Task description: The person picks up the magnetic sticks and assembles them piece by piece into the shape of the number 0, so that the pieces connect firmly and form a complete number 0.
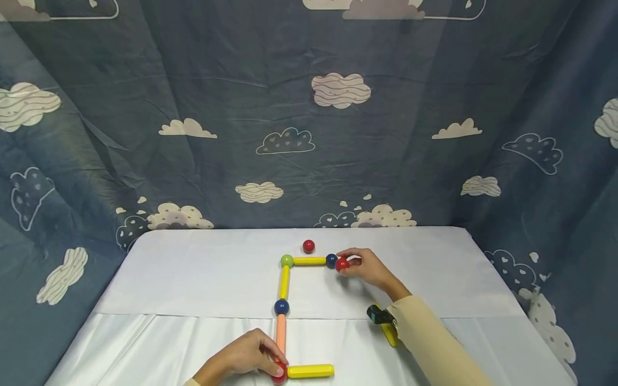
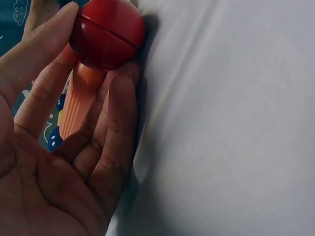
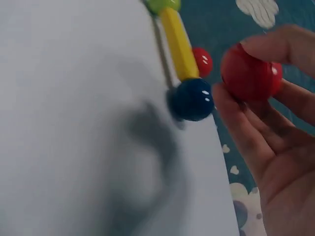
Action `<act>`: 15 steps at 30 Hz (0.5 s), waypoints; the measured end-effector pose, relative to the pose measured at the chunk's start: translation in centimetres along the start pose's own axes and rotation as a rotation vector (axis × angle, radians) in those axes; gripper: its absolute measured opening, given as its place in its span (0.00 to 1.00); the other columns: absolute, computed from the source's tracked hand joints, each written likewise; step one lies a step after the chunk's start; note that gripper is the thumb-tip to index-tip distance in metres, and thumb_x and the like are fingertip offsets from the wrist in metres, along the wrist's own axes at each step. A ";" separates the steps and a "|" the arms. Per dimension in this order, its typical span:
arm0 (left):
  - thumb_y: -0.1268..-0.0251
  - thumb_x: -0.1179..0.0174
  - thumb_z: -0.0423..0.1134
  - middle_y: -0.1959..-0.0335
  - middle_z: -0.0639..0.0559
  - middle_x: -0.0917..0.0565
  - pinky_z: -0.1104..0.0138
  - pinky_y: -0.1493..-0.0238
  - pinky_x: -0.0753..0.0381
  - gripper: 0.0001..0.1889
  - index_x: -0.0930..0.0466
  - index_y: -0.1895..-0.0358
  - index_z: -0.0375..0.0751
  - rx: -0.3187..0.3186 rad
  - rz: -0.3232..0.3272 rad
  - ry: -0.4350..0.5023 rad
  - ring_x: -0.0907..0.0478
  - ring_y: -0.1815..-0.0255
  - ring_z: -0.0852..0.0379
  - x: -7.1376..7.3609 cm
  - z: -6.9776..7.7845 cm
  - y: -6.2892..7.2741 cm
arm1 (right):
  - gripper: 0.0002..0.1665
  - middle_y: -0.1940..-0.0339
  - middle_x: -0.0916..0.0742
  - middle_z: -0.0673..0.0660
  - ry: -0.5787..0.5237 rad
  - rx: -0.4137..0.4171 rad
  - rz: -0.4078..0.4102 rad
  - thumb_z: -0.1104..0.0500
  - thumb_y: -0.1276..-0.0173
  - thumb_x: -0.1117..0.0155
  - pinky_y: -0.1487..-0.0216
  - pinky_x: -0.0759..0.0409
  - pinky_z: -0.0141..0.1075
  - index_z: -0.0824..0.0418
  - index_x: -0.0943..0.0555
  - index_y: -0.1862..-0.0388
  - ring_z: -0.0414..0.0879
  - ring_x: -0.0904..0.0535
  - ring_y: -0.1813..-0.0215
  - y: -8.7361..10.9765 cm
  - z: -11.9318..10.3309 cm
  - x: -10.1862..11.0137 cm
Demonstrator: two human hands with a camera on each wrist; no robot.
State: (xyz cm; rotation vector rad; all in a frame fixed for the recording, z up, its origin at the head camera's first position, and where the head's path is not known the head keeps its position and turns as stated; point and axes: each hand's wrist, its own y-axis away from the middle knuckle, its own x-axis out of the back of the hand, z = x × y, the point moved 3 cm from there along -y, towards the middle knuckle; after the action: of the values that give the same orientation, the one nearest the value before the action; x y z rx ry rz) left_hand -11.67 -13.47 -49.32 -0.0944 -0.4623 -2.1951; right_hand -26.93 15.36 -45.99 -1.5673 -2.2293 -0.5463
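Red balls [image 1: 341, 264], dark blue balls [image 1: 281, 306] and a lime-green ball [image 1: 287, 260] are showing solid colours; yellow rods [image 1: 310, 261] and a peach-orange rod [image 1: 281, 333] are doing likewise. The bench [image 1: 193, 279] is showing plain white, the right sleeve [image 1: 429, 338] cream. The slate-blue backdrop [image 1: 232, 102] is bearing pale clouds [image 1: 341, 90], some wavy-striped, some dotted, some outlined in white.

- My left hand [image 2: 74, 167]: holding the red ball [image 2: 106, 37], across which a dark groove runs.
- Orange rod [image 2: 78, 103]: ridged, just below the ball, partly behind my fingers.
- White cloth [image 2: 231, 118]: filling the right side.
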 end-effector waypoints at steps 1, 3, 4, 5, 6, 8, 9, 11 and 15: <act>0.54 0.28 0.26 0.76 0.48 0.15 0.76 0.78 0.31 0.07 0.12 0.68 0.35 0.003 -0.001 0.002 0.25 0.78 0.63 0.0 0.0 0.0 | 0.25 0.51 0.17 0.60 0.018 0.015 -0.047 0.67 0.44 0.28 0.54 0.20 0.37 0.67 0.20 0.45 0.47 0.21 0.57 0.7 0.0 -0.2; 0.54 0.28 0.27 0.76 0.48 0.15 0.76 0.77 0.31 0.07 0.12 0.68 0.36 0.013 -0.004 0.002 0.25 0.78 0.63 0.1 0.0 -0.1 | 0.25 0.52 0.17 0.58 0.049 0.045 -0.136 0.66 0.44 0.27 0.52 0.20 0.38 0.68 0.20 0.47 0.48 0.21 0.56 2.2 -0.1 -0.7; 0.54 0.28 0.27 0.77 0.49 0.15 0.76 0.77 0.31 0.07 0.12 0.69 0.36 0.019 -0.005 0.000 0.25 0.78 0.63 0.1 0.0 -0.1 | 0.24 0.53 0.17 0.57 0.066 0.056 -0.176 0.66 0.45 0.26 0.52 0.20 0.38 0.67 0.19 0.48 0.48 0.21 0.56 2.9 -0.1 -1.0; 0.54 0.27 0.27 0.77 0.49 0.15 0.76 0.77 0.32 0.07 0.12 0.69 0.37 0.024 -0.004 -0.001 0.25 0.78 0.63 0.2 0.0 -0.1 | 0.22 0.54 0.17 0.55 0.088 0.065 -0.212 0.65 0.45 0.26 0.52 0.20 0.38 0.66 0.19 0.50 0.47 0.21 0.57 3.5 -0.2 -1.3; 0.54 0.27 0.28 0.77 0.50 0.15 0.76 0.78 0.32 0.07 0.12 0.69 0.37 0.027 -0.006 -0.004 0.26 0.78 0.63 0.2 0.1 -0.1 | 0.21 0.56 0.17 0.54 0.112 0.071 -0.247 0.64 0.46 0.25 0.53 0.20 0.37 0.64 0.18 0.52 0.47 0.22 0.57 4.1 -0.3 -1.6; 0.54 0.27 0.27 0.76 0.50 0.15 0.76 0.78 0.32 0.07 0.12 0.69 0.37 0.032 -0.008 -0.006 0.26 0.78 0.63 0.2 0.1 -0.1 | 0.19 0.60 0.17 0.52 0.135 0.076 -0.313 0.63 0.48 0.23 0.58 0.20 0.34 0.61 0.18 0.56 0.46 0.23 0.60 5.2 -0.5 -2.2; 0.54 0.27 0.27 0.76 0.50 0.15 0.76 0.78 0.32 0.07 0.12 0.69 0.38 0.034 -0.008 -0.007 0.25 0.78 0.62 0.2 0.1 -0.1 | 0.19 0.61 0.17 0.51 0.146 0.080 -0.342 0.62 0.49 0.23 0.61 0.20 0.33 0.59 0.18 0.58 0.46 0.23 0.61 5.6 -0.5 -2.5; 0.54 0.27 0.27 0.76 0.49 0.15 0.76 0.78 0.32 0.07 0.12 0.69 0.37 0.037 -0.011 -0.004 0.25 0.78 0.63 0.2 0.1 -0.2 | 0.18 0.64 0.18 0.49 0.166 0.087 -0.389 0.62 0.50 0.21 0.64 0.23 0.32 0.56 0.19 0.61 0.45 0.25 0.64 6.5 -0.6 -3.1; 0.54 0.27 0.27 0.76 0.49 0.14 0.76 0.78 0.32 0.07 0.11 0.69 0.38 0.044 -0.013 0.001 0.26 0.79 0.63 0.0 0.0 -0.3 | 0.20 0.67 0.20 0.45 0.210 0.098 -0.459 0.62 0.52 0.20 0.66 0.26 0.29 0.53 0.21 0.63 0.41 0.27 0.66 7.9 -0.7 -4.4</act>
State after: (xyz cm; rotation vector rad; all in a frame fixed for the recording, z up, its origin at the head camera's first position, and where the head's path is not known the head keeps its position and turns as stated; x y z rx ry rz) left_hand -11.94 -13.33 -49.38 -0.0672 -0.5114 -2.1963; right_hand -18.03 13.96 -46.75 -0.8995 -2.4086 -0.6768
